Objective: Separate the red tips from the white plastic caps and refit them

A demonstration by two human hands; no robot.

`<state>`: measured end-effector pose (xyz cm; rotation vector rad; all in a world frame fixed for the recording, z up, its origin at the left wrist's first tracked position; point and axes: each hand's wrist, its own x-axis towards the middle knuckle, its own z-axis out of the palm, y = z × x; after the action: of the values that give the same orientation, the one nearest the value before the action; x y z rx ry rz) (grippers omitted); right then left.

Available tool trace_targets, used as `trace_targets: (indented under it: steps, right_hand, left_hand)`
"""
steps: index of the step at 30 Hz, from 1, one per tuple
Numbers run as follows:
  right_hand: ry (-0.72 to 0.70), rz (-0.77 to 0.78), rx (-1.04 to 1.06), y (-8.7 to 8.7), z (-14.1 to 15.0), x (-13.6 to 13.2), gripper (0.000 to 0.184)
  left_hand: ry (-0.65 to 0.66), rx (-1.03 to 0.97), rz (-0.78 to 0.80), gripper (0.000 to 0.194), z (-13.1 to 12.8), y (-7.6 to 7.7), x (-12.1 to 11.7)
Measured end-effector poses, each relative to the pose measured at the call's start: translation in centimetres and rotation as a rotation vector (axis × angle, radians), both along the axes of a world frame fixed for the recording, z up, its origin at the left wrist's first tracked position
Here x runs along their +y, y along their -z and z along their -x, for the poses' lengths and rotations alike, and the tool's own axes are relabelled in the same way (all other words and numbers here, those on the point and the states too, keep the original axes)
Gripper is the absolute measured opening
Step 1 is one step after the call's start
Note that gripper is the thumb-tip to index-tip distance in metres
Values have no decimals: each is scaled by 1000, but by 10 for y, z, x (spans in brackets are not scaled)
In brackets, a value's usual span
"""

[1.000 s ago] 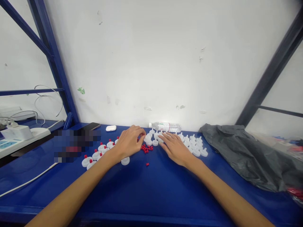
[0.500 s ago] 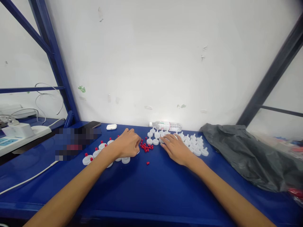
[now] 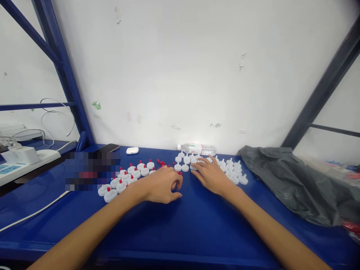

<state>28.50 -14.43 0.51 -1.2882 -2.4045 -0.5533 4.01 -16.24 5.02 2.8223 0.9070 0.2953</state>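
My left hand [image 3: 164, 185] hovers low over the table beside the small red caps [image 3: 161, 163]. Its thumb and curled fingers stand apart, with nothing visible between them; the hand and wrist cover part of the red pile. My right hand [image 3: 209, 175] has its fingers spread over the near side of the white nozzle lids [image 3: 243, 180], and whether it touches one is not clear. Those lids carry bare upright spouts. To the left of my left hand, several white lids with red tips [image 3: 111, 195] sit in slanting rows, some hidden by the forearm.
A clear plastic bottle [image 3: 198, 149] lies along the wall behind the lids. At the right is a dark grey plastic bag [image 3: 292, 183]. A white earphone case [image 3: 132, 150], a phone [image 3: 108, 149] and a power strip [image 3: 28, 165] with cables are on the left.
My left hand has moved right and nearer to me, away from the red-tipped lids, and its thumb and fingers have parted. My right hand stays over the bare lids, its fingers slightly shifted.
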Motion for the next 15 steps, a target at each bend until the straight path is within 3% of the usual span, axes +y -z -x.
trace_targets:
  steps: [3, 8, 15]
  right_hand:
    - [-17, -43, 61, -5, 1, -1, 22]
    - [-62, -27, 125, -10, 4, -4, 15]
    - [-131, -17, 182, -9, 5, -6, 19]
  left_hand:
    - [33, 11, 58, 3, -2, 8, 0]
    - [38, 1, 63, 7, -2, 11, 4]
    - [33, -19, 2, 16, 0, 14, 7]
